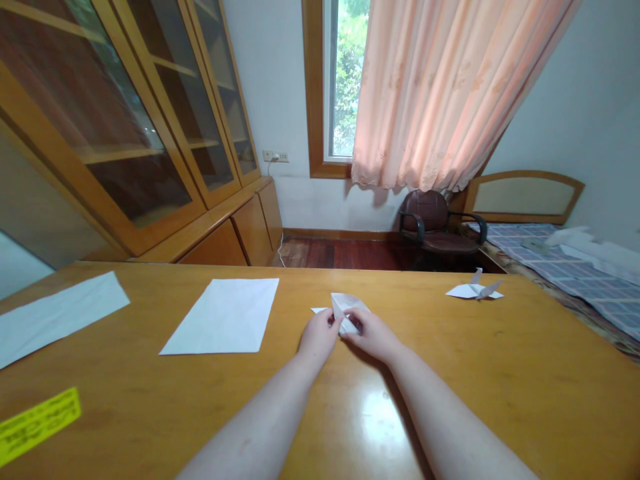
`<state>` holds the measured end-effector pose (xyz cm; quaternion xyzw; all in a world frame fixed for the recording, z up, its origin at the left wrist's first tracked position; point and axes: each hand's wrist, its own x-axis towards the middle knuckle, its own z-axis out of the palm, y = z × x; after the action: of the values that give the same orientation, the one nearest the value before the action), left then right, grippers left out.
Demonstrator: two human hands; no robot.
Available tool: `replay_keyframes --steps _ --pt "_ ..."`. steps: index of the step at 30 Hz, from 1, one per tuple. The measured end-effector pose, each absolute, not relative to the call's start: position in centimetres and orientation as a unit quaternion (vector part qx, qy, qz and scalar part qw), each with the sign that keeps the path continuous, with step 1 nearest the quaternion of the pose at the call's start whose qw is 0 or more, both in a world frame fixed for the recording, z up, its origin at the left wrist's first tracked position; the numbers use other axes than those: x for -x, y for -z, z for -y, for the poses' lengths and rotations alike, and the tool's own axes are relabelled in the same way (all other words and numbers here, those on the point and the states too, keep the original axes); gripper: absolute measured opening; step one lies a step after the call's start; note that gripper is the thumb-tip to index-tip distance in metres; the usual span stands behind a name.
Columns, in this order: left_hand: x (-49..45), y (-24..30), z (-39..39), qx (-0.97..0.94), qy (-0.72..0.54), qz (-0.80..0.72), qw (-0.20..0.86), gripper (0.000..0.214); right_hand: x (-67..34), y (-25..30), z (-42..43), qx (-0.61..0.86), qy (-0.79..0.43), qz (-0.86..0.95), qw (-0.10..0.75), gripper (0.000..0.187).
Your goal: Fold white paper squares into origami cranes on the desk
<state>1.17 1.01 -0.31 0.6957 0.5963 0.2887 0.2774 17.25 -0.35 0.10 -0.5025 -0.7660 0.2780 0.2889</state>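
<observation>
A small, partly folded white paper piece (346, 308) rests on the wooden table (500, 387) near its middle. My left hand (318, 337) pinches its left near corner, fingers closed on the paper. My right hand (371, 335) grips the same piece from the right, thumb and fingers pressed on its folds. Both hands touch each other over the paper.
A flat white sheet (223, 316) lies left of my hands, a longer white sheet (55, 317) at the far left, and a yellow label (37, 423) near the front left edge. A finished paper crane (475, 289) sits at the right. Beyond stand a cabinet (150, 133), chair (435, 223) and bed (575, 267).
</observation>
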Motion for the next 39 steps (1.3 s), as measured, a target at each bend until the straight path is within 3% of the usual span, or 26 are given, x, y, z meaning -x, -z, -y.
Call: replay_keyframes --steps 8,16,29,39 --pt "-1.1 0.4 -1.0 -0.696 -0.276 -0.608 0.263 0.011 -17.3 0.6 0.0 0.531 -0.288 0.741 0.293 0.047" --pt "-1.0 0.7 -1.1 -0.682 -0.317 -0.569 0.332 0.017 -17.5 0.6 -0.1 0.557 -0.269 0.733 0.283 0.046" --pt "-1.2 0.3 -0.4 -0.743 -0.221 -0.598 0.203 0.019 -17.6 1.4 -0.5 0.547 -0.244 0.742 0.302 0.044" --pt "-1.2 -0.2 -0.3 -0.739 -0.212 -0.601 0.219 0.021 -17.7 0.8 -0.5 0.576 -0.213 0.735 0.287 0.04"
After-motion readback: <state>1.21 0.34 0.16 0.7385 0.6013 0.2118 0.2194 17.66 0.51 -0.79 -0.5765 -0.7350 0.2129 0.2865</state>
